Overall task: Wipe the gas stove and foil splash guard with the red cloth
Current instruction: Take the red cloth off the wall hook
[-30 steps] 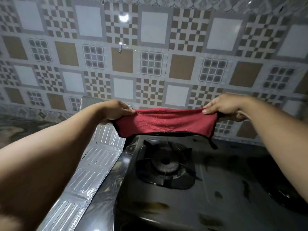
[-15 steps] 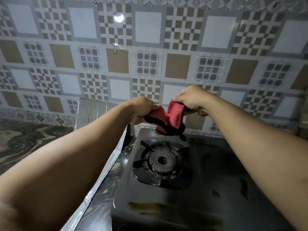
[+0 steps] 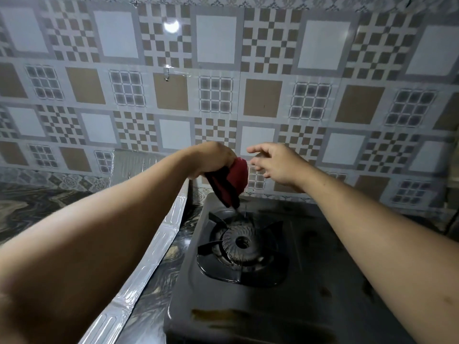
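The red cloth (image 3: 236,181) hangs bunched and folded from my left hand (image 3: 213,157), which grips its top above the back of the stove. Just to its right, my right hand (image 3: 275,163) is apart from the cloth, fingers spread and empty. Below them sits the black gas stove (image 3: 285,294), its round burner (image 3: 239,242) in a dark pan support; brownish stains mark the stove's front surface. The foil splash guard (image 3: 139,276) stands along the stove's left side, partly hidden behind my left forearm, with its back corner against the wall.
A patterned tile wall (image 3: 223,95) rises right behind the stove, with a small clear hook (image 3: 167,74) stuck on it. Dark marbled countertop (image 3: 32,207) stretches to the left of the foil guard. A narrow strip of counter lies between guard and stove.
The cloth went from stretched between both hands to folded together, and is now bunched in my left hand alone. My right hand has let go and opened beside it.
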